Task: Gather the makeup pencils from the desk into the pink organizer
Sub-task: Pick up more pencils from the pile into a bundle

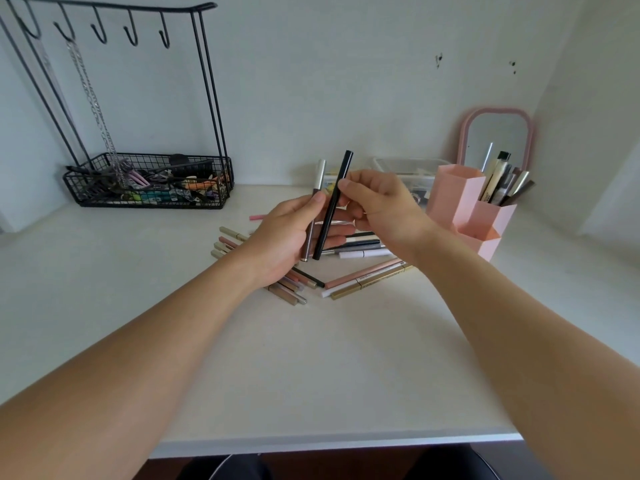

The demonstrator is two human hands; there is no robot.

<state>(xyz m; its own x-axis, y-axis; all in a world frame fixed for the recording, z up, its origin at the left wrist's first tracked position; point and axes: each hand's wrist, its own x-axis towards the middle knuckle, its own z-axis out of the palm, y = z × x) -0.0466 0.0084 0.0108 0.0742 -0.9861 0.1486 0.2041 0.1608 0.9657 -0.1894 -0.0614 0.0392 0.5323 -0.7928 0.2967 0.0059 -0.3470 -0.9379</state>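
Above a pile of makeup pencils [363, 278] on the white desk [311, 358], my left hand [287, 237] holds a brown pencil with a silver cap [319, 174] upright. My right hand [377, 206] pinches a black pencil [337, 192] by its upper part; its lower end rests against my left palm. The pink organizer [460, 199] stands to the right, a little beyond my right hand. Its tall back compartment holds several pencils [502, 181]; the low front compartments look empty.
A black wire basket [149, 199] with hooks and hanging chains stands at the back left. A pink-framed mirror [495, 136] leans in the back right corner. A clear plastic box [405, 168] sits behind my hands. The desk's front edge [329, 441] is close to me.
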